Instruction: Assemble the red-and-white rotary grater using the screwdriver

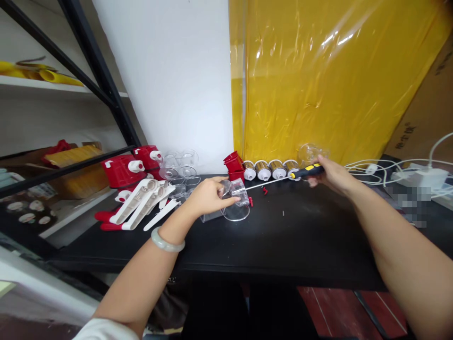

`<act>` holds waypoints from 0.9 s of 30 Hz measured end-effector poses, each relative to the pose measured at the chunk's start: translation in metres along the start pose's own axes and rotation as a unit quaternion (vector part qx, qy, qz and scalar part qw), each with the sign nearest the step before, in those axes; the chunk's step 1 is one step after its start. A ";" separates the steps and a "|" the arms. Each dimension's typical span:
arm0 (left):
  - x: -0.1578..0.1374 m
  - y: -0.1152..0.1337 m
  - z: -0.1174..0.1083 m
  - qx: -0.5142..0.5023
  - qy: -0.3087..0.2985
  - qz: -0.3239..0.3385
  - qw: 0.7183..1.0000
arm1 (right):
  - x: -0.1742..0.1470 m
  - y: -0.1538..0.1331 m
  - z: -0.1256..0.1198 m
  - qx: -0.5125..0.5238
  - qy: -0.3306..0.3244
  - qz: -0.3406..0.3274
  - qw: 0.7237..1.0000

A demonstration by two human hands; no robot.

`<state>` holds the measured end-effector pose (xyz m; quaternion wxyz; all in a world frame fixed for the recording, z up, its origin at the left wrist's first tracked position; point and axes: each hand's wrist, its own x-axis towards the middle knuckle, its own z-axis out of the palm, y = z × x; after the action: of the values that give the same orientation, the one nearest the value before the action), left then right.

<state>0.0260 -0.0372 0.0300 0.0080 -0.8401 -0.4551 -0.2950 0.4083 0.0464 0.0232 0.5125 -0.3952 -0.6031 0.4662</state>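
Note:
My left hand (208, 196), with a pale bangle on its wrist, grips a clear plastic part (240, 192) above the black table. In my right hand (327, 174) is a screwdriver (307, 171) with a black and yellow handle. Its long metal shaft reaches left, and the tip meets the clear part. Below that part a round clear piece (236, 213) stands on the table. Small red pieces (265, 191) lie close by. Behind the screwdriver shaft sit a red part (233, 163) and several gold mesh cylinders (263, 170) with white ends.
White handle-like parts (143, 203), red housings (122, 171) and clear cups (179, 165) crowd the table's left side. Another clear part (311, 153) stands behind my right hand. White cables and an adapter (430, 179) lie at the right. A yellow-wrapped panel (318, 85) rises behind.

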 end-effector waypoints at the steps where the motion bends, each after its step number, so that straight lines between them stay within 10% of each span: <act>1: 0.000 0.000 0.000 -0.002 0.003 0.000 1.000 | 0.000 0.000 0.002 0.042 -0.005 0.005 0.999; 27: -0.001 -0.002 0.001 -0.001 0.005 0.003 1.000 | -0.003 -0.002 0.004 0.130 -0.048 0.006 0.990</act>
<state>0.0243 -0.0365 0.0284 0.0104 -0.8398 -0.4526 -0.2995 0.4045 0.0421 0.0240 0.5274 -0.3061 -0.5586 0.5622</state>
